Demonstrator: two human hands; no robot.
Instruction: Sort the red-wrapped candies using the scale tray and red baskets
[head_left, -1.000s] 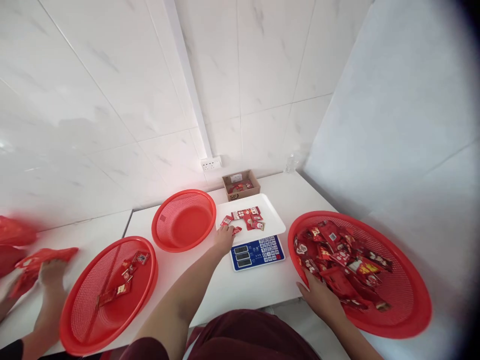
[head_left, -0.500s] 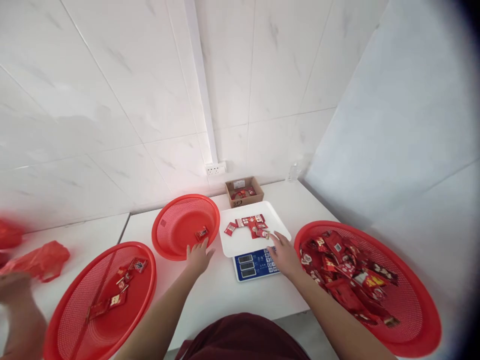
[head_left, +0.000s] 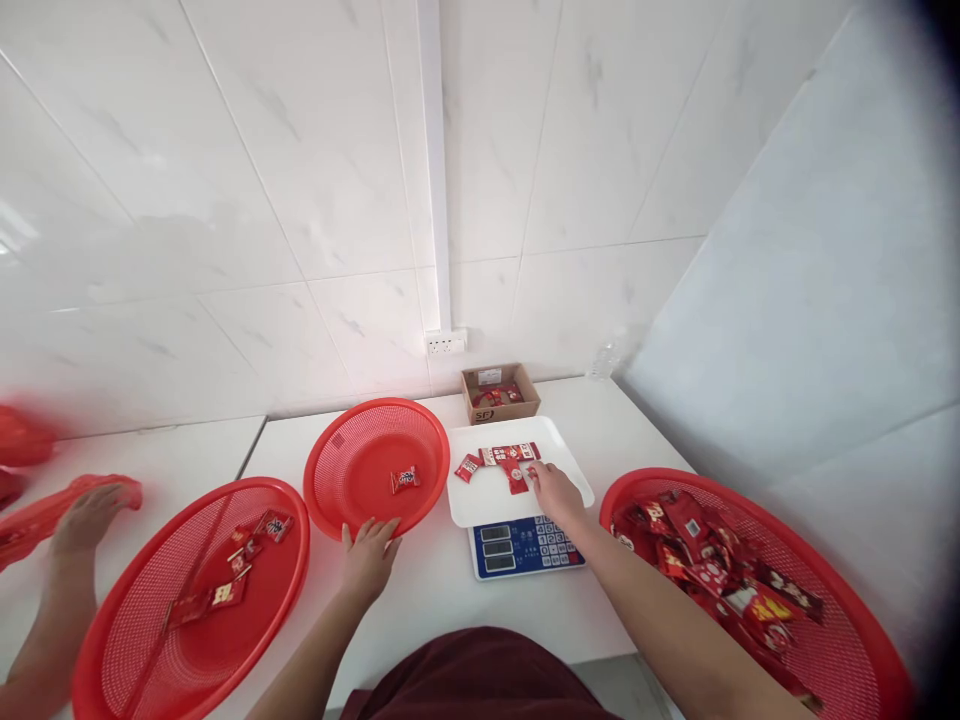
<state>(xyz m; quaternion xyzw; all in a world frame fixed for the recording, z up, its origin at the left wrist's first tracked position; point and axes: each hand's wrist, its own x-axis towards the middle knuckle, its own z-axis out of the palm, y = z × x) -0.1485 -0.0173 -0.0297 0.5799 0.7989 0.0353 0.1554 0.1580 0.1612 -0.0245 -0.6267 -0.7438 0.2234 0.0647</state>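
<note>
My right hand (head_left: 556, 494) is over the white tray (head_left: 469, 505) of a weighing scale, its fingers closed at a small red packet, mostly hidden by them. Close to those fingertips lie a long red packet (head_left: 510, 454) and a smaller red packet (head_left: 515, 477); another red packet (head_left: 469, 467) sits to their left. My left hand (head_left: 367, 562) is at the near rim of the middle red basket (head_left: 352, 500), fingers apart and holding nothing. Inside that basket is one red wrapped packet (head_left: 405, 480). The blue keypad panel (head_left: 525, 548) shows below the tray.
On the right stands a red basket (head_left: 862, 640) heaped with red packets. A left basket (head_left: 247, 640) holds several packets. Behind the scale is a cardboard box (head_left: 504, 411) against the wall. At far left, another person's hand (head_left: 90, 515) grips a red plastic bag (head_left: 45, 520).
My right hand has closed its fingers over the tray, and fewer packets show there. The left hand has drawn back from inside the middle basket to its rim. The view has shifted slightly.
</note>
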